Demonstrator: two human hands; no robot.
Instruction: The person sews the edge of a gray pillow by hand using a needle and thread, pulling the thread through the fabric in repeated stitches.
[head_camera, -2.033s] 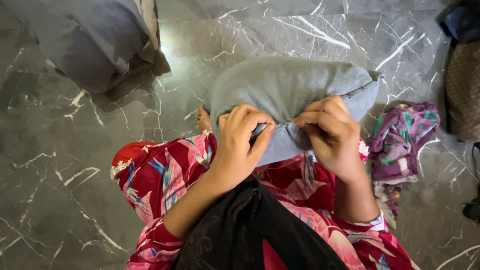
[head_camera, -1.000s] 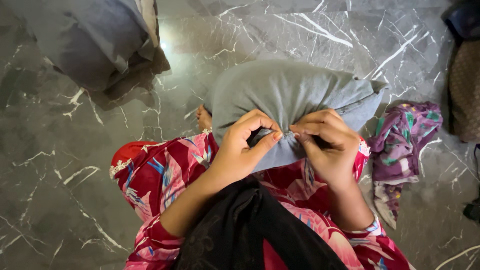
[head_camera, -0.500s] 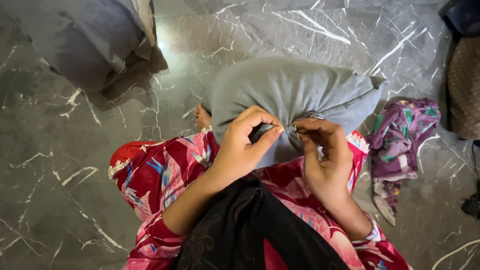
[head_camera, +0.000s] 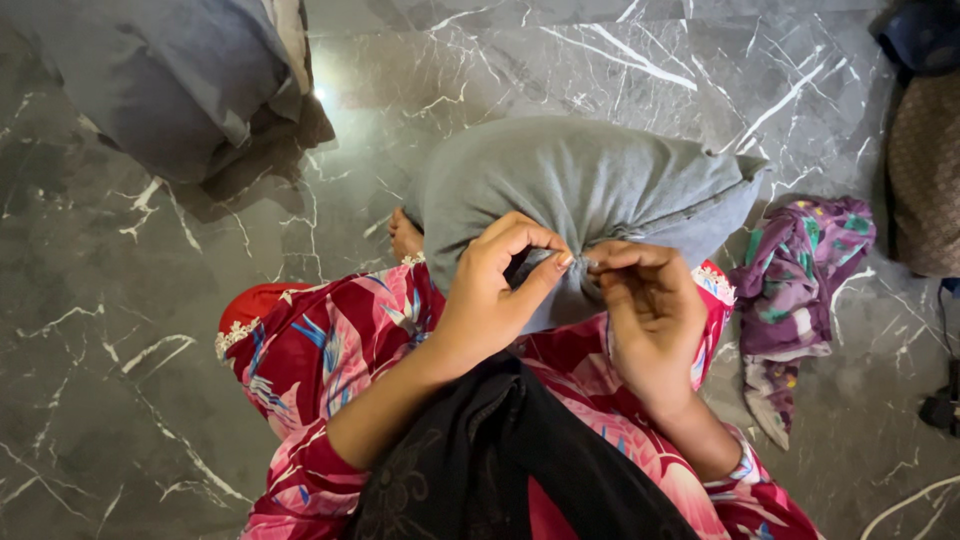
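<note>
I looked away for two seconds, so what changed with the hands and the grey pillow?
The right hand slid down off the grey pillow and turned, now pinching at the seam beside the left thumb. The left hand kept its pinch on the bunched opening. Pillow, purple cloth and dark bedding stayed put.

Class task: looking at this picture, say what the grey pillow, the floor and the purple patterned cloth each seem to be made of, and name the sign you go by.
Grey pillow: soft woven or knit fabric, matte; it bulges and puckers where the left hand and right hand pinch it.
Floor: polished dark marble or marble-look tile; white veins, a glossy glare.
Purple patterned cloth: thin printed textile, probably cotton or synthetic; it lies limp and crumpled.
</note>
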